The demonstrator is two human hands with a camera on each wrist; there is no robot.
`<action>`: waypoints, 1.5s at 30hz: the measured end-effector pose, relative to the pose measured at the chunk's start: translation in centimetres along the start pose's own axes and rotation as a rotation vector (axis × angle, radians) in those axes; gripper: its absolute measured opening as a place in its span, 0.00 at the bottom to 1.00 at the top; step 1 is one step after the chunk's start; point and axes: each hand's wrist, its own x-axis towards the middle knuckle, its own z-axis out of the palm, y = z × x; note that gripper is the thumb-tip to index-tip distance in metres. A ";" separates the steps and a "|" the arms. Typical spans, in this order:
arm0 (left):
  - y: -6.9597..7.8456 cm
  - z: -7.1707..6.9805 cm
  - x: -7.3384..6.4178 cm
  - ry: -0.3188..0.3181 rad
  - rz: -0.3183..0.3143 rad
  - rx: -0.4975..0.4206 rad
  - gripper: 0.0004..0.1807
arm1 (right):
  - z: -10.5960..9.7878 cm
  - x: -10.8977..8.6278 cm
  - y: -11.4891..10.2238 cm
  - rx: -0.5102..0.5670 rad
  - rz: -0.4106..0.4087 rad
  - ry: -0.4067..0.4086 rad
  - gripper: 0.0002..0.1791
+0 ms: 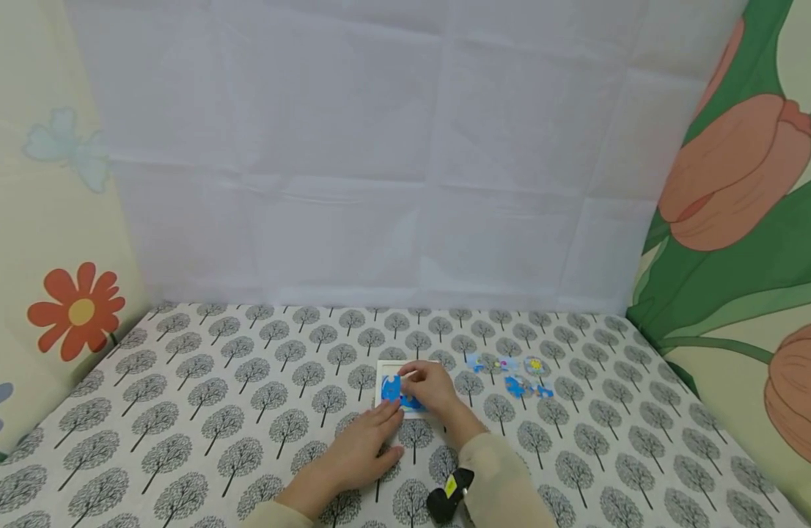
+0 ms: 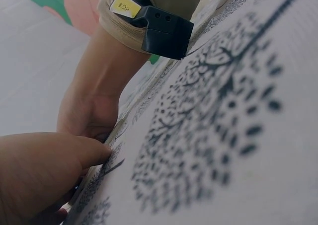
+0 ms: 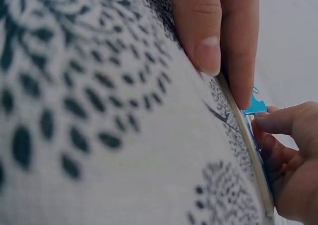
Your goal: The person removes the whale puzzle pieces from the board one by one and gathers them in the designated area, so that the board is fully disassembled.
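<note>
A small white-rimmed puzzle tray (image 1: 382,372) lies on the tablecloth, with blue puzzle pieces in it. My right hand (image 1: 433,387) is over the tray's right half. In the right wrist view its thumb and finger pinch a blue puzzle piece (image 3: 256,106), which stands tilted up from the tray. My left hand (image 1: 362,449) lies at the tray's near left edge, its fingers (image 3: 206,51) straight and touching the rim. The right hand covers much of the tray's inside, so the pieces beneath it are partly hidden.
Several loose puzzle pieces (image 1: 515,387), blue with bits of yellow and pink, lie to the right of the tray. A black wrist camera (image 1: 450,496) sits on the right sleeve. A white cloth (image 1: 353,147) hangs behind the tree-patterned tablecloth (image 1: 201,440).
</note>
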 end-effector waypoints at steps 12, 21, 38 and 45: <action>-0.1 -0.3 0.0 -0.002 0.002 -0.009 0.29 | 0.0 0.0 -0.4 0.050 0.012 -0.019 0.09; -0.2 -0.3 -0.1 0.007 0.006 -0.003 0.28 | -0.1 0.0 -0.5 0.066 0.001 -0.018 0.08; -0.2 -0.2 0.0 -0.030 -0.018 -0.007 0.29 | -0.3 -0.1 -0.4 0.196 0.070 -0.014 0.08; -0.1 0.0 0.0 -0.014 -0.002 -0.006 0.29 | -0.7 0.0 -0.3 0.226 0.107 -0.018 0.09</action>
